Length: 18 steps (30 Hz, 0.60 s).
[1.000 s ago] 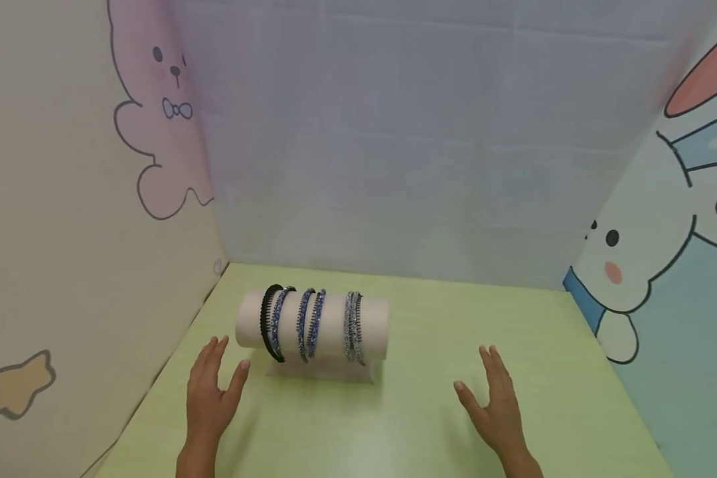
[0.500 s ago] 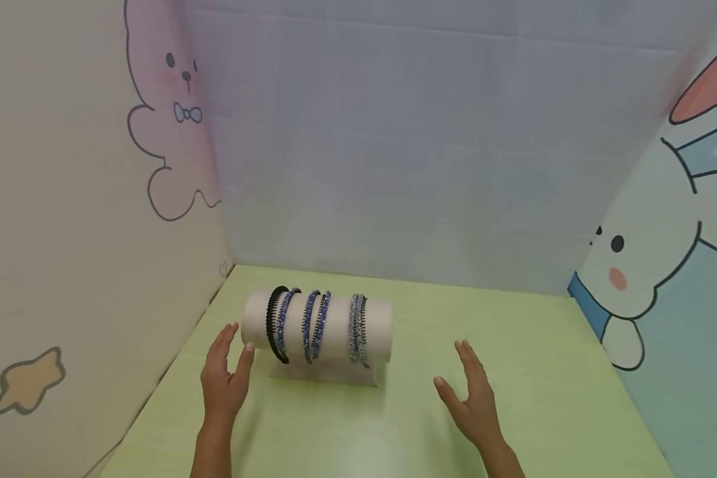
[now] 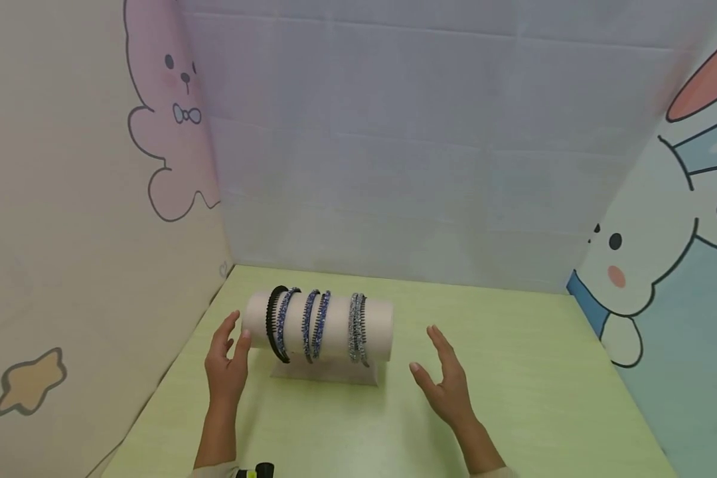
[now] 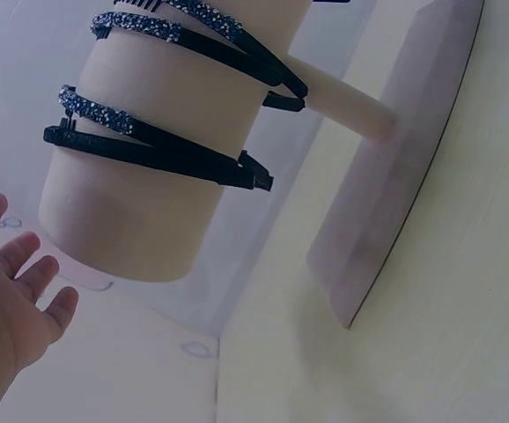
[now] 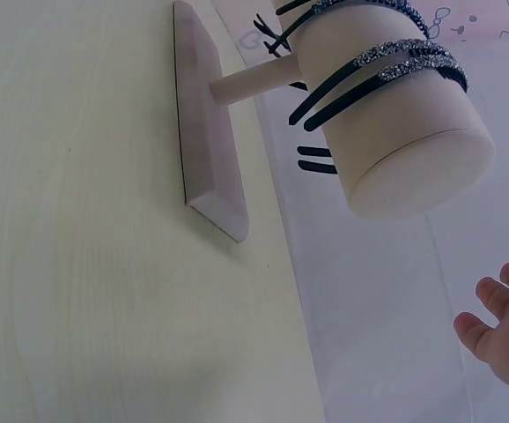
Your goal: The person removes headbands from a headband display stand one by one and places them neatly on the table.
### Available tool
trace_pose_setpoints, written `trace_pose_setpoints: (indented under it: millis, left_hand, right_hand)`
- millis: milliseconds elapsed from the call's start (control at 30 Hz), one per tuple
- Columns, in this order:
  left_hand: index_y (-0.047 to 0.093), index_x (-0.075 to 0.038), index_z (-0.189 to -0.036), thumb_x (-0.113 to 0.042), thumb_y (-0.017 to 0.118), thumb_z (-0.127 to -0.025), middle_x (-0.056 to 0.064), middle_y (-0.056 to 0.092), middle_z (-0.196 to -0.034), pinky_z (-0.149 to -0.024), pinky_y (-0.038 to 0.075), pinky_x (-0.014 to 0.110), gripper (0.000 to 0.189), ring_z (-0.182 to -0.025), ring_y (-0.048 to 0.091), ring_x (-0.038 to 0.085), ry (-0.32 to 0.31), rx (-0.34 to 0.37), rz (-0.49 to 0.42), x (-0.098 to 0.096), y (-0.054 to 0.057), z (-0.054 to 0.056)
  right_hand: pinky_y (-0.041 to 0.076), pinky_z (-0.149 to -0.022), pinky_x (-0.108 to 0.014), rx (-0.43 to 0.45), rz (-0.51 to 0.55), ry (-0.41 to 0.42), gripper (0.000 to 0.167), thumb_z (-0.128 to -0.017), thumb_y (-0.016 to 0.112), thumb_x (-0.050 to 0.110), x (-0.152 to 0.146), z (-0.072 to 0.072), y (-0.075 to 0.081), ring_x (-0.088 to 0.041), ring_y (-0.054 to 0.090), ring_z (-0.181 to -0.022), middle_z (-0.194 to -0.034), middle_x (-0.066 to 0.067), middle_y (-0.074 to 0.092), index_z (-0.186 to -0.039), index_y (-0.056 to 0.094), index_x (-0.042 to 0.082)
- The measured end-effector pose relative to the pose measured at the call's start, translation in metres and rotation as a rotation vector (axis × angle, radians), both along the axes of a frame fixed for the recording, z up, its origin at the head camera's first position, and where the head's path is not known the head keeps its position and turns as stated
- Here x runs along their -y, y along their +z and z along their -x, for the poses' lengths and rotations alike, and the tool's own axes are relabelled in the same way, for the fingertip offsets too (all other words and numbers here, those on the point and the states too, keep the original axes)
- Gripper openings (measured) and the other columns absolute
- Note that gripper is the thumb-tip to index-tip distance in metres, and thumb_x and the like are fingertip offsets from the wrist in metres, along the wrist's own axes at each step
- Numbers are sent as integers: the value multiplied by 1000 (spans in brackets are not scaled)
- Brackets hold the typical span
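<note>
A pale cylinder stand [image 3: 337, 328] lies sideways on its flat base [image 3: 325, 373] and bears several headbands. At its left sits a black headband [image 3: 271, 325] beside a blue glittery headband [image 3: 282, 325]; two more blue headbands [image 3: 308, 326] circle its middle. Toward the right end are two silver glittery headbands [image 3: 354, 328] side by side. My left hand [image 3: 227, 365], fingers extended, is right at the cylinder's left end and holds nothing. My right hand [image 3: 448, 385] is held out with spread fingers, a short way off the right end. In the left wrist view the headbands' toothed inner sides show.
The stand rests on a light green table [image 3: 514, 358]. A pale cloth wall [image 3: 358, 146] closes off the back, with cartoon-printed side walls [image 3: 54, 219] at left and right. A small black and yellow object [image 3: 257, 470] shows at my left sleeve.
Both hands have moved forward and inward toward the stand's ends, the right hand travelling farther leftward. The stand and headbands stay in place; the head view has shifted slightly.
</note>
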<state>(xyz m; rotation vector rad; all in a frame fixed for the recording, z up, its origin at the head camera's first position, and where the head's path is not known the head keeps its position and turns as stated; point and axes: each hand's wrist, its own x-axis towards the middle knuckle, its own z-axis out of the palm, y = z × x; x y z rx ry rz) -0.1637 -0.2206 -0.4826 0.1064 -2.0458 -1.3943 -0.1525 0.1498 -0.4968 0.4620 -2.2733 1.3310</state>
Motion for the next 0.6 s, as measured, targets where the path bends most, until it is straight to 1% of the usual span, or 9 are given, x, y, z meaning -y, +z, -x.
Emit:
trace_pose_setpoints:
  millis: [33,133,200,300,367,433,467,567,600]
  left_hand:
    - [52,-12,-132,-16,56,-93,-1,49,-134,-92,35,35,39,-122,42,18,-3,8,-18,1,0,2]
    - [53,-12,-132,-17,54,-94,-1,49,-134,-92,35,32,38,-122,42,16,-16,23,-76,2,1,7]
    - [52,-12,-132,-18,54,-95,0,49,-134,-91,35,25,38,-122,42,16,-29,28,-110,3,2,10]
    - [50,-8,-133,-16,51,-96,4,47,-135,-88,37,17,38,-124,41,19,-81,20,-188,2,2,14]
    - [49,-6,-134,-16,49,-97,7,46,-136,-86,38,15,38,-124,40,21,-112,12,-239,1,3,16]
    - [47,-3,-134,-14,47,-98,11,45,-136,-85,39,15,38,-124,40,23,-142,1,-283,1,3,19]
    - [47,-2,-134,-13,46,-98,12,45,-136,-86,39,15,38,-123,41,24,-150,-3,-295,0,3,21]
    - [47,-1,-134,-11,45,-98,13,45,-137,-86,39,17,38,-123,41,24,-172,-2,-308,0,4,26]
    - [47,0,-134,-10,46,-97,13,44,-137,-87,39,17,38,-123,41,25,-174,0,-299,0,5,28]
  right_hand:
    - [32,-99,-36,-6,-2,12,67,-80,68,8,2,1,1,-30,34,-129,-144,-9,36,-140,38,4]
    - [35,-93,-52,-22,-12,53,68,-78,69,5,7,3,9,-35,34,-128,-143,-15,36,-139,38,0]
    - [35,-89,-60,-34,-8,88,68,-76,69,2,13,1,22,-41,35,-126,-141,-21,36,-136,38,-5]
    - [35,-86,-63,-55,11,135,67,-73,68,-3,20,-2,40,-48,36,-122,-138,-29,36,-133,39,-11]
    - [35,-86,-63,-68,20,160,66,-72,67,-4,25,-1,51,-49,37,-120,-136,-31,36,-131,39,-13]
    - [36,-85,-62,-81,25,176,66,-71,67,-4,27,3,53,-49,37,-120,-136,-31,36,-131,39,-13]
    - [37,-85,-62,-89,23,181,66,-72,67,-3,28,7,51,-47,37,-121,-137,-30,36,-131,40,-12]
    - [38,-86,-60,-115,9,190,68,-73,68,1,27,19,40,-43,37,-124,-140,-24,36,-134,40,-7]
    - [38,-85,-60,-125,0,190,68,-74,69,4,26,23,36,-41,38,-124,-140,-22,37,-135,40,-5]
